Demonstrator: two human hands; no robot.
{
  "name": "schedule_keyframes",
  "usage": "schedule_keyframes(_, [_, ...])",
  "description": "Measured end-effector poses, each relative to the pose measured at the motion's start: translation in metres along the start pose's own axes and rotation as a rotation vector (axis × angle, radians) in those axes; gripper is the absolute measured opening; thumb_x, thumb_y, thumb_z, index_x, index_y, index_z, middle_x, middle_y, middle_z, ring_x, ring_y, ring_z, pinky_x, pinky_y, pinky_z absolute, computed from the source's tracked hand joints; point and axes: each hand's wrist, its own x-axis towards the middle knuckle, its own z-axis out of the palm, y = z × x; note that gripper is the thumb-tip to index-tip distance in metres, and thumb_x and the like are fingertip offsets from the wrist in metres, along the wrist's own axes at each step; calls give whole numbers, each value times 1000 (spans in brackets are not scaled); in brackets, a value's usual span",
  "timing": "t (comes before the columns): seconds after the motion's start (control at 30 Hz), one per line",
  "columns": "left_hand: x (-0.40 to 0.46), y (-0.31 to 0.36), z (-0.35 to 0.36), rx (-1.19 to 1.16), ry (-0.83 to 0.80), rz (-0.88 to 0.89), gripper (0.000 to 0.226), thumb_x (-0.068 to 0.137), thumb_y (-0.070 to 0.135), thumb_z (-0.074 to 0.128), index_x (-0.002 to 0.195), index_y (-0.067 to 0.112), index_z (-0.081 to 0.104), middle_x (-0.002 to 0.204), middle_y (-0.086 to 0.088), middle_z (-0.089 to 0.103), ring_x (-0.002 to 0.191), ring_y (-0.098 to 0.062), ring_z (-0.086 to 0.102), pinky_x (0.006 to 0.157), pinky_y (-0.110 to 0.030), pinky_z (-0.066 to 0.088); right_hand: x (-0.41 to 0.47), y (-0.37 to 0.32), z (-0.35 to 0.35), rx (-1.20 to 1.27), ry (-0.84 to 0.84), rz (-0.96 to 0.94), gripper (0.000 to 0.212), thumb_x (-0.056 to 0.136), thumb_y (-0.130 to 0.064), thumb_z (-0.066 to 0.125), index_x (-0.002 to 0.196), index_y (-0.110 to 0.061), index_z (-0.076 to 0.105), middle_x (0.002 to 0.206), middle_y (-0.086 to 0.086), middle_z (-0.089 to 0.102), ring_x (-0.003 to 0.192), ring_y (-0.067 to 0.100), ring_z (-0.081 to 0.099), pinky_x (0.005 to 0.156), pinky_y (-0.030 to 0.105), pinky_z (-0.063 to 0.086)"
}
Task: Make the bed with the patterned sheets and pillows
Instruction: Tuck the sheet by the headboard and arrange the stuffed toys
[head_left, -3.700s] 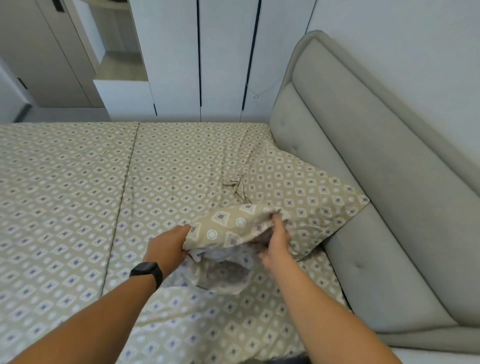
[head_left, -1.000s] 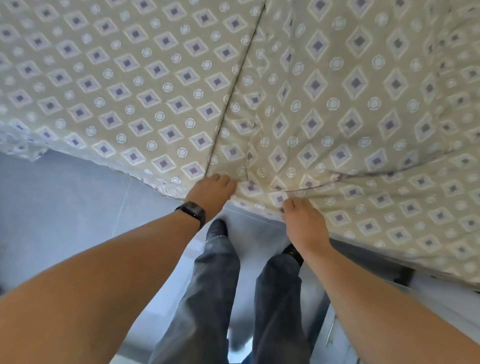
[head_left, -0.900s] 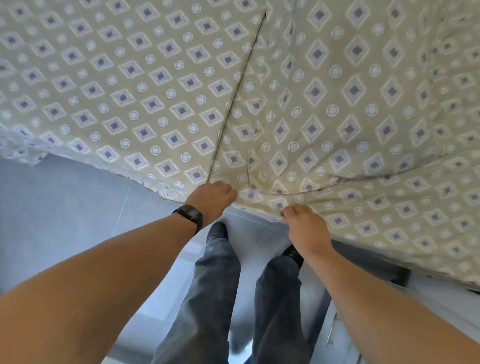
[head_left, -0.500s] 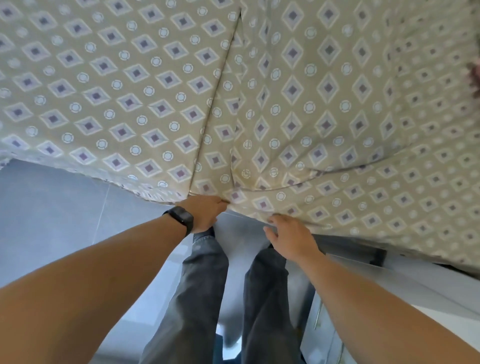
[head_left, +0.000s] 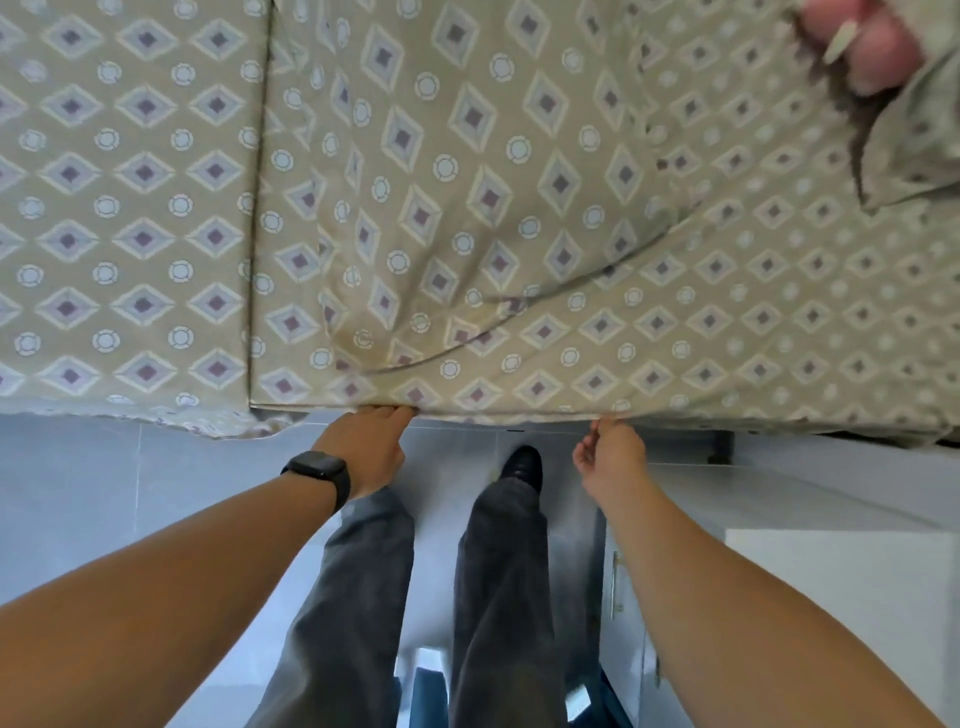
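both hands (head_left: 366, 447) pinch sheet (head_left: 498, 218) edge

Floor, cabinet and clothing below the bed edge

Pale grey tiled floor (head_left: 104, 493) fills 8 o'clock; a white cabinet (head_left: 831, 597) with a metal handle (head_left: 615, 584) stands at 4 o'clock. Dark trousers (head_left: 498, 597) and one black shoe (head_left: 522, 465) sit near centre, a black watch (head_left: 319, 475) at 7.
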Motion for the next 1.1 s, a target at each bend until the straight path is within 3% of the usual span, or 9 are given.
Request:
schedule_keyframes(0.1, [5, 28, -4, 46, -68, -36, 63, 95, 15, 46, 155, 25, 29, 153, -3, 45, 131, -30, 48, 102, -40, 45, 8, 5, -8, -140, -54, -27, 27, 104, -12, 38, 79, -16, 47, 71, 1, 44, 57, 14, 43, 55, 27, 39])
schedule_keyframes(0.17, [5, 49, -12, 67, -114, -48, 64, 95, 16, 47, 156, 25, 27, 156, -2, 41, 134, -29, 46, 104, -41, 45, 6, -6, -7, -102, -67, 101, 29, 106, -12, 36, 80, -12, 49, 72, 4, 46, 60, 15, 47, 59, 27, 42])
schedule_keyframes(0.23, [0, 76, -28, 80, -167, -68, 60, 97, 19, 47, 155, 27, 30, 156, 0, 40, 136, -27, 46, 104, -40, 45, -7, -26, -17, -89, -44, 240, 29, 105, -16, 38, 84, -6, 55, 68, 6, 50, 61, 17, 51, 69, 28, 48])
schedule_keyframes(0.3, [-12, 110, -51, 53, -186, -104, 54, 99, 24, 47, 152, 29, 36, 152, -1, 45, 133, -26, 49, 103, -40, 46, -39, -56, -39, -117, -120, 264, 26, 103, -17, 40, 87, -4, 56, 69, 6, 50, 62, 18, 52, 84, 29, 50])
schedule_keyframes(0.33, [-21, 132, -71, 21, -188, -122, 51, 100, 26, 47, 150, 29, 38, 150, -1, 48, 131, -26, 51, 103, -40, 46, -63, -77, -51, -94, -160, 252, 26, 103, -15, 38, 88, -4, 56, 69, 6, 49, 61, 17, 50, 84, 29, 50])
schedule_keyframes(0.5, [-81, 249, -167, -139, -126, -21, 40, 102, 27, 48, 140, 20, 54, 145, -8, 54, 128, -28, 53, 105, -36, 44, -192, -168, -116, -92, -311, -1, 15, 103, -16, 47, 94, -9, 57, 71, 4, 51, 60, 15, 48, 58, 26, 43])
schedule_keyframes(0.67, [-147, 352, -271, -249, 5, 193, 35, 101, 24, 48, 133, 21, 61, 133, -5, 63, 117, -22, 59, 96, -30, 44, -295, -244, -173, -222, -277, -294, 12, 101, -18, 48, 95, -13, 58, 79, 0, 56, 63, 13, 53, 56, 24, 48])
schedule_keyframes(0.9, [-163, 406, -393, -197, 170, 369, 31, 102, 26, 49, 129, 20, 64, 127, -2, 65, 111, -20, 61, 97, -34, 49, -353, -325, -196, -59, -274, -546, 12, 100, -22, 50, 101, -15, 61, 88, 2, 57, 65, 15, 54, 53, 25, 48])
schedule_keyframes(1.1, [-154, 438, -435, -191, 130, 396, 29, 101, 24, 50, 125, 20, 65, 119, -2, 67, 102, -19, 65, 95, -36, 53, -348, -361, -220, 92, -246, -541, 12, 100, -22, 51, 100, -14, 61, 83, 2, 54, 64, 15, 52, 54, 26, 47])
